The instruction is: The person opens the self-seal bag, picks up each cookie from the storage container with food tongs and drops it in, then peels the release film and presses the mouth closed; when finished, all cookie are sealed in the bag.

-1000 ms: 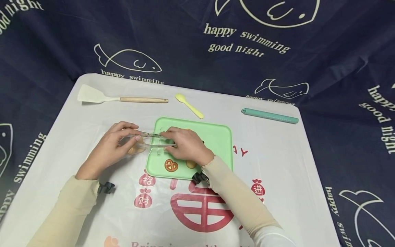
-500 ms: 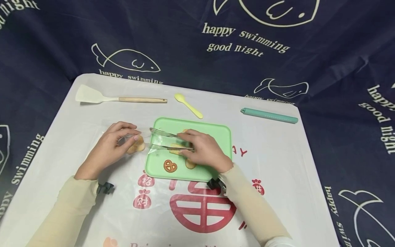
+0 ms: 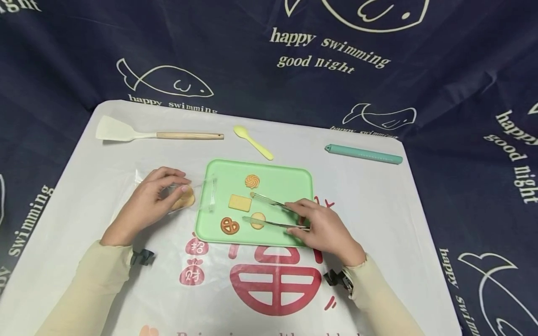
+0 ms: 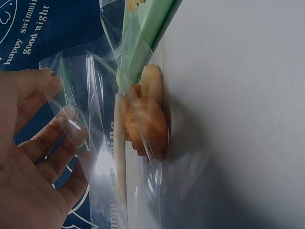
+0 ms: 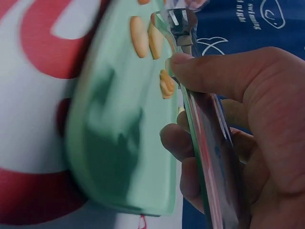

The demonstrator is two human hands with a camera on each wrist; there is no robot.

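My left hand (image 3: 152, 203) pinches the edge of a clear plastic bag (image 4: 102, 143) left of the green tray (image 3: 290, 184). Browned cookies (image 4: 147, 125) show inside it, and its mouth reaches over the tray's left rim. In my right hand (image 3: 325, 228) are metal tongs (image 3: 275, 203), held over the tray with their arms spread and nothing between the tips. Below them on the tray lie a round cookie (image 3: 258, 220), a rectangular biscuit (image 3: 240, 203), a pretzel (image 3: 230, 226) and a swirled cookie (image 3: 252, 181).
Along the back of the white table lie a spatula with a wooden handle (image 3: 189, 136), a yellow spoon (image 3: 254, 143) and a teal stick-shaped tool (image 3: 363, 154). A dark blue printed cloth (image 3: 260, 93) hangs behind the table.
My right hand has drawn the tongs out of the bag and moved right, over the tray. The left hand has stayed at the bag with the cookies in it.
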